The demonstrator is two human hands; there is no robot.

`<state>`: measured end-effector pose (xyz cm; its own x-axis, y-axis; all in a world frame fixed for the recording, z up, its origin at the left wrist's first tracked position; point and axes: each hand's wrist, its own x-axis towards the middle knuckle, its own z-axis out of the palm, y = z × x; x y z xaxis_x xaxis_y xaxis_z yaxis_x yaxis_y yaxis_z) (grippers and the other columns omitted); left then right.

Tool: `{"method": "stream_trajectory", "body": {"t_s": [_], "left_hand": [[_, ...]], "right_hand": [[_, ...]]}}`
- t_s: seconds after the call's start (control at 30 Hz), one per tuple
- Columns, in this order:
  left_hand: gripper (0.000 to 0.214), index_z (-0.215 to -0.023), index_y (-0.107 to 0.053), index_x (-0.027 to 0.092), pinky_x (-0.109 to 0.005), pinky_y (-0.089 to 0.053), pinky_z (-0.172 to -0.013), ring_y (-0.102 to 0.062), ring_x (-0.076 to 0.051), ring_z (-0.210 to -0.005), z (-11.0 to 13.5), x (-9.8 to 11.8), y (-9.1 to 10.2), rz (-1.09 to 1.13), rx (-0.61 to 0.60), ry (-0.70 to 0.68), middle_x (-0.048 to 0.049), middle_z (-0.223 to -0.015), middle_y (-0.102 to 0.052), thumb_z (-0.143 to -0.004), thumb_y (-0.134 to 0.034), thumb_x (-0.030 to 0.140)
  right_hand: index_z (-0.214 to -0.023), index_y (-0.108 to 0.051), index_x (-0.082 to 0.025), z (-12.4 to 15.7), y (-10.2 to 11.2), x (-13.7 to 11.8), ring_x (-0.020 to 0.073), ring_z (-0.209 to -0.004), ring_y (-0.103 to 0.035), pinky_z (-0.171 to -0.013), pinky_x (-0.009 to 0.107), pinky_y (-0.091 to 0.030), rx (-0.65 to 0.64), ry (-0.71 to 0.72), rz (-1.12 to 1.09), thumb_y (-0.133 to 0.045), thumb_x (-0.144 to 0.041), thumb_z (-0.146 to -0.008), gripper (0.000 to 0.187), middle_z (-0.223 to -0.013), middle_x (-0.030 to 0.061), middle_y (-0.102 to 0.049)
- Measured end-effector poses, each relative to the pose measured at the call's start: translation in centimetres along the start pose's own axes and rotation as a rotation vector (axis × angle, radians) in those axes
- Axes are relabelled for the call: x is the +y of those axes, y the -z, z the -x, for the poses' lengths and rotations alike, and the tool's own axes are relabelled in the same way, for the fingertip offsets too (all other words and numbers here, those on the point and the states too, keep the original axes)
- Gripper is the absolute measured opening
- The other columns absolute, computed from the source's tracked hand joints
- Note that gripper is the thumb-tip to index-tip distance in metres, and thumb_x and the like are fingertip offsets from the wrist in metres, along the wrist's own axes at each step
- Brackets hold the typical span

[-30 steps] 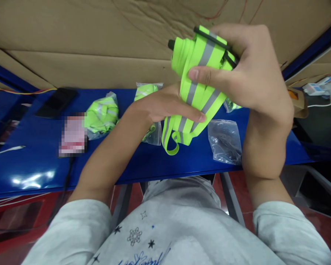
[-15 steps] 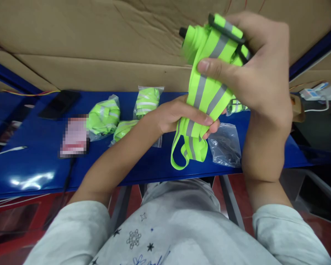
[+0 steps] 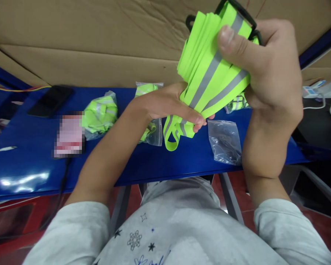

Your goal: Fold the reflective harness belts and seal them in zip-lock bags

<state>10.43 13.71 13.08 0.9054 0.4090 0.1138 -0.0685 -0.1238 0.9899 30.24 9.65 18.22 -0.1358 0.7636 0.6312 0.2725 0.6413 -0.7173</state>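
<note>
A folded neon-green strap with grey reflective stripes and black buckles (image 3: 209, 70) is held up in front of me, above the blue table (image 3: 30, 162). My right hand (image 3: 267, 73) wraps around its upper part, thumb pressed on the stripes. My left hand (image 3: 168, 105) grips the lower end, where green loops hang down. An empty clear plastic bag (image 3: 224, 141) lies on the table just below my right wrist.
Several bagged green straps (image 3: 100, 114) lie on the table at left and centre. A black phone (image 3: 49, 101) and a blurred pink item (image 3: 68, 135) sit further left. Cardboard (image 3: 85, 48) rises behind the table. A white power strip (image 3: 320, 90) is at far right.
Both hands lifted the strap higher and tilted it. The hanging loops drew up shorter under my left hand, and my right thumb slid up the stripes.
</note>
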Motion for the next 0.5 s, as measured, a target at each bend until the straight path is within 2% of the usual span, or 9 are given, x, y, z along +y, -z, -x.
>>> {"method": "stream_trajectory", "body": {"t_s": [0.1,0.17,0.23,0.3,0.37,0.43,0.5], "left_hand": [[0.028,-0.088,-0.077,0.016,-0.025,-0.058,-0.057,-0.072,-0.018,-0.063,0.1,0.1,0.3,-0.032,0.120,0.052,-0.0052,-0.076,-0.076,-0.070,-0.094,0.028],[0.025,-0.083,-0.076,0.015,-0.023,-0.055,-0.053,-0.071,-0.016,-0.061,0.4,0.5,0.4,-0.086,0.164,0.069,-0.0041,-0.074,-0.076,-0.068,-0.094,0.025],[0.025,-0.086,-0.078,0.016,-0.022,-0.056,-0.056,-0.071,-0.016,-0.063,0.7,1.1,0.3,-0.108,0.124,0.038,-0.0034,-0.077,-0.076,-0.069,-0.093,0.026],[0.027,-0.095,-0.082,0.018,-0.024,-0.058,-0.060,-0.072,-0.017,-0.068,0.9,1.7,0.0,-0.112,0.036,-0.005,-0.0041,-0.081,-0.078,-0.070,-0.092,0.025],[0.027,-0.099,-0.083,0.019,-0.025,-0.059,-0.063,-0.073,-0.018,-0.069,1.1,2.1,-0.2,-0.109,0.018,-0.033,-0.0056,-0.084,-0.079,-0.073,-0.091,0.025],[0.025,-0.098,-0.083,0.018,-0.026,-0.060,-0.064,-0.072,-0.018,-0.068,1.1,2.1,-0.2,-0.084,0.084,-0.025,-0.0070,-0.086,-0.080,-0.076,-0.090,0.026],[0.022,-0.094,-0.082,0.017,-0.027,-0.060,-0.064,-0.072,-0.017,-0.067,1.0,1.7,-0.1,-0.046,0.165,-0.019,-0.0077,-0.086,-0.080,-0.077,-0.091,0.027]], "right_hand": [[-0.068,-0.077,-0.024,-0.2,0.6,0.3,0.0097,-0.054,-0.056,-0.044,0.026,-0.035,0.003,0.013,0.073,-0.084,-0.039,-0.089,0.027,-0.064,-0.0033,-0.067],[-0.067,-0.079,-0.027,-0.6,0.8,0.9,0.0118,-0.052,-0.060,-0.040,0.027,-0.037,-0.019,-0.029,0.027,-0.089,-0.044,-0.082,0.026,-0.063,-0.0029,-0.069],[-0.071,-0.080,-0.029,-1.1,0.7,2.1,0.0175,-0.058,-0.069,-0.043,0.030,-0.048,-0.106,-0.118,-0.083,-0.088,-0.057,-0.079,0.030,-0.068,-0.0019,-0.073],[-0.080,-0.079,-0.029,-1.7,0.3,3.5,0.0240,-0.071,-0.075,-0.054,0.035,-0.059,-0.213,-0.209,-0.189,-0.081,-0.070,-0.078,0.042,-0.076,0.0004,-0.075],[-0.083,-0.074,-0.026,-2.2,-0.5,5.0,0.0249,-0.077,-0.073,-0.062,0.038,-0.061,-0.256,-0.282,-0.264,-0.078,-0.077,-0.074,0.051,-0.081,0.0027,-0.075],[-0.082,-0.068,-0.025,-2.5,-1.1,5.9,0.0192,-0.072,-0.066,-0.061,0.033,-0.055,-0.177,-0.255,-0.275,-0.085,-0.071,-0.071,0.050,-0.080,0.0016,-0.071],[-0.081,-0.068,-0.024,-2.4,-1.3,5.9,0.0137,-0.068,-0.058,-0.060,0.029,-0.046,-0.052,-0.083,-0.195,-0.090,-0.056,-0.075,0.039,-0.079,-0.0008,-0.067]]}}
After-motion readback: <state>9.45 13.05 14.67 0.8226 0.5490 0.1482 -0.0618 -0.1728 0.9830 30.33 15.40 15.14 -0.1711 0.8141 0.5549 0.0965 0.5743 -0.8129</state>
